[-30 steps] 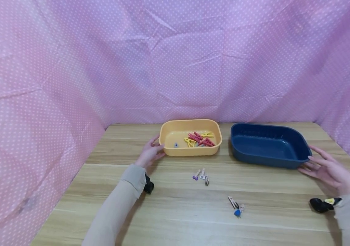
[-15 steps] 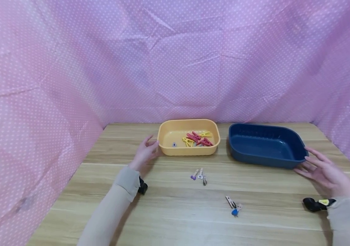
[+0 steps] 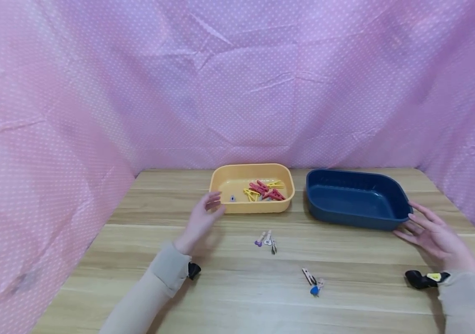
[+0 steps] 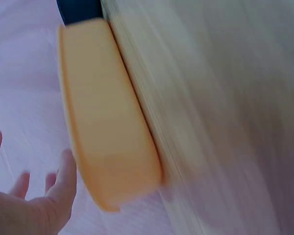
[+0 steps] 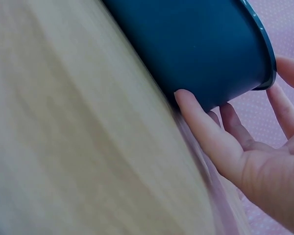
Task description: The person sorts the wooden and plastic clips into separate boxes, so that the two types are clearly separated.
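Observation:
My left hand point(image 3: 201, 221), its fingers loosely spread and holding nothing, overlaps the near left corner of a yellow plastic bin point(image 3: 258, 207) in the head view. Inside that bin lie red clothespins point(image 3: 258, 187), yellow clothespins point(image 3: 275, 184) and some small greyish pieces. On the right, my right hand point(image 3: 442, 236) has its fingertips against the right end of a dark blue plastic bin point(image 3: 350, 218). In the right wrist view the thumb point(image 5: 201, 117) lies along the blue bin's lower wall, with other fingers up near the rim.
In front of the yellow bin lie small wooden clips point(image 3: 268, 238), one with a purple end. Closer to me are another wooden clip point(image 3: 309, 276) and a blue-tipped clip point(image 3: 314, 291). A pink dotted cloth point(image 3: 237, 93) hangs behind the wooden table point(image 3: 237, 287).
My left hand has come off the yellow bin's left side and shifted in front of its near corner. The right hand stays at the blue bin. The head view has turned slightly right.

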